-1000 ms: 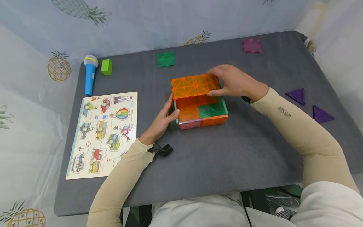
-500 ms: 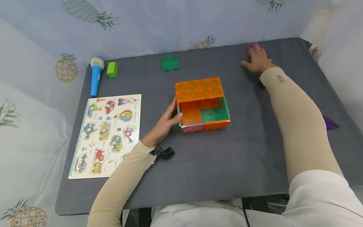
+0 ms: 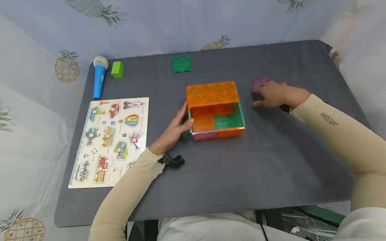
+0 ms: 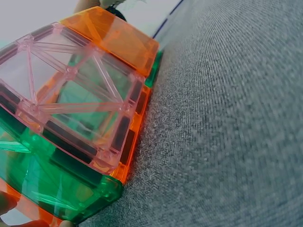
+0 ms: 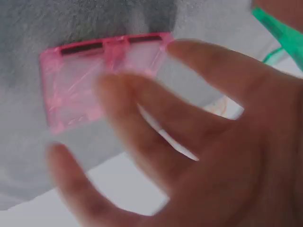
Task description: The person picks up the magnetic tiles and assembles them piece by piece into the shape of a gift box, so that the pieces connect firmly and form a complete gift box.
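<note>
Orange-roofed box of translucent tiles (image 3: 214, 98): standing on the desk (image 3: 226, 177) near its middle, showing green and pink side panels, gaping upward over its near half. Left grip (image 3: 172, 132): lying against the box's left side, touching with extended fingers and thumb, not curling round. Pink square tile (image 3: 258, 83): lying on the desk, right of the box and apart from it. Right grip (image 3: 276, 95): stretching loose, spread fingers over this tile, not clasping; blurring in the right wrist view. Green square tile (image 3: 181, 64): lying behind the box. Blue microphone (image 3: 99, 79): lying at the far left, just beside a lime block (image 3: 117, 70). Puzzle board (image 3: 100, 142): lying nearer, showing printed vehicles.
</note>
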